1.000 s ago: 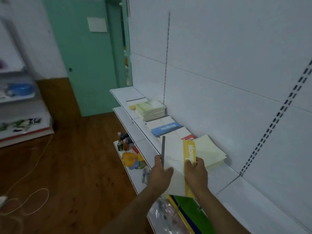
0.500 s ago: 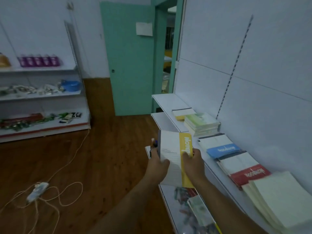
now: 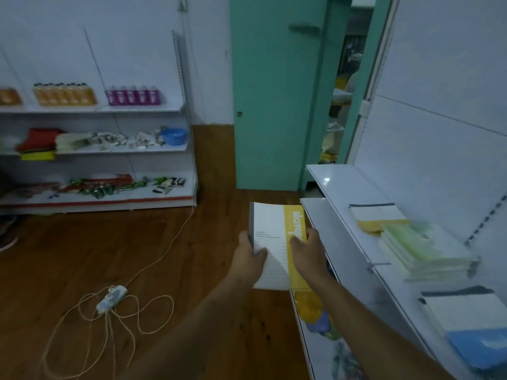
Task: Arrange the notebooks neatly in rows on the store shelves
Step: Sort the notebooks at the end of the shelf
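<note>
Both hands hold a stack of white notebooks with a yellow band (image 3: 274,237) in front of me, over the floor just left of the shelves. My left hand (image 3: 248,259) grips its left edge, thumb on the cover. My right hand (image 3: 308,252) grips the yellow right side. On the white upper shelf (image 3: 334,182) to the right lie a yellow-banded notebook pile (image 3: 375,218), a taller greenish pile (image 3: 425,248) and a blue-banded pile (image 3: 472,325) nearest me.
A lower shelf (image 3: 315,215) holds a yellow toy (image 3: 310,305) and other goods. A power strip with looped cord (image 3: 111,297) lies on the wooden floor. A teal door (image 3: 269,105) stands ahead. Stocked shelves (image 3: 96,149) line the left wall.
My view has swung left along the shelf, away from the red-banded and pale yellow piles. Both hands have kept their grip on the yellow-banded notebooks, now nearer the shelf's far end.
</note>
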A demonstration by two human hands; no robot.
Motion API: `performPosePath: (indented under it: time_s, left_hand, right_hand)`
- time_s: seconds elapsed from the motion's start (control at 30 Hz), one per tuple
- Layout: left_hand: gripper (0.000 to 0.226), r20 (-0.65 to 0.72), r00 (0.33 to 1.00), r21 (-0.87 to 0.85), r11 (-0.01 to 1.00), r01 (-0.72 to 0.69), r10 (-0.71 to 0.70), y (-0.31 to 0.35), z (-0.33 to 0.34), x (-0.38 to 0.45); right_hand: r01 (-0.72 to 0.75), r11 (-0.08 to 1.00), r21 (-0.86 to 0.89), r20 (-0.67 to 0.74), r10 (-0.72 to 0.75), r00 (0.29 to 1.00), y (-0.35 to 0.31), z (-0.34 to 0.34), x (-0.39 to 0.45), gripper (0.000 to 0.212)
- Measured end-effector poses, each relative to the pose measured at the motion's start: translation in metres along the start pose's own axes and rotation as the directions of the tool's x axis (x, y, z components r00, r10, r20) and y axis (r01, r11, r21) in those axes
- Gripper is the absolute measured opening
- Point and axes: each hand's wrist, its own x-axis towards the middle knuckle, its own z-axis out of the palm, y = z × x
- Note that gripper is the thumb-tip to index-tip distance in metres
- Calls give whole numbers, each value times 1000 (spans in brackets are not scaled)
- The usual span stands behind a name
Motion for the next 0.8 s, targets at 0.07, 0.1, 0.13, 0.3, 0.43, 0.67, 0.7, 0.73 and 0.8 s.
performPosePath:
  time_s: [0.07,0.1,0.13,0.3,0.43,0.67,0.7,0.73,0.8]
  left_hand:
    - [50,-42,999,0,1000,21,-21,5,-13,34]
    - [50,-66,998,-1,1000,21,-21,6,-19,51]
    - [49,-88,996,-4,1000,13,-14,7,-25,66]
    - [51,-168,985,-40,999,23,-30,-2,-52,129]
    - [56,-181,983,-50,999,16,-25,-18,-72,181]
    - [60,-122,992,-26,999,-47,44,-33,-112,316]
    - [60,-106,993,-18,998,-59,57,-30,-117,335]
    - [60,-90,994,-14,998,-69,67,-27,-122,356]
    - [58,-51,996,-6,997,-80,79,-20,-127,395]
  right_hand:
    - [21,1000,12,25,-22,999,-18,20,34,42]
    - [37,999,14,41,-38,998,-27,29,50,41]
    - [51,999,10,58,-51,997,-34,39,66,40]
    - [71,997,25,162,-74,984,-65,86,125,41]
    - [54,998,40,199,-60,978,-81,128,168,41]
    - [30,999,27,150,-34,988,-122,202,267,36]
    - [23,999,23,141,-26,990,-131,206,281,33]
    - [18,1000,24,134,-21,991,-140,210,295,31]
    - [-6,1000,12,121,4,993,-155,213,320,26]
